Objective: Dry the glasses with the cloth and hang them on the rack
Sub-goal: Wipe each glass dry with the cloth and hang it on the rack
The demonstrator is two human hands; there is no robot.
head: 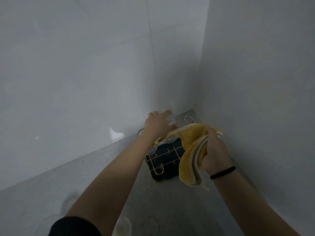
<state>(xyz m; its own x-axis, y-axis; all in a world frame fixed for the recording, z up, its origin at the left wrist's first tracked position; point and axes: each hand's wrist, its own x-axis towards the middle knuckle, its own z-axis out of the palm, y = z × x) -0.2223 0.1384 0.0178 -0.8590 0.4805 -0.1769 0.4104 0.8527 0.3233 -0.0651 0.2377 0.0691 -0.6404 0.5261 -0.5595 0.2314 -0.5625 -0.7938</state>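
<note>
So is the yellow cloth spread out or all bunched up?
Bunched up. The right hand grips the yellow cloth in folded layers hanging down.

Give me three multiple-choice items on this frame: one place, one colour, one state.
1. Where is the glass that the left hand holds?
A. over the far end of the gold wire rack
B. near the bottom edge
C. under the cloth

2. What colour is the cloth?
A. blue
B. yellow with a pale backing
C. red

3. What is the right hand doing?
A. lying flat on the counter
B. pointing at the wall
C. gripping the bunched cloth

Answers: 1 A, the fingers curl round the glass beyond the rack's far bars; 2 B, yellow face, pale layers at the folds; 3 C, fingers are closed round the cloth.
</note>
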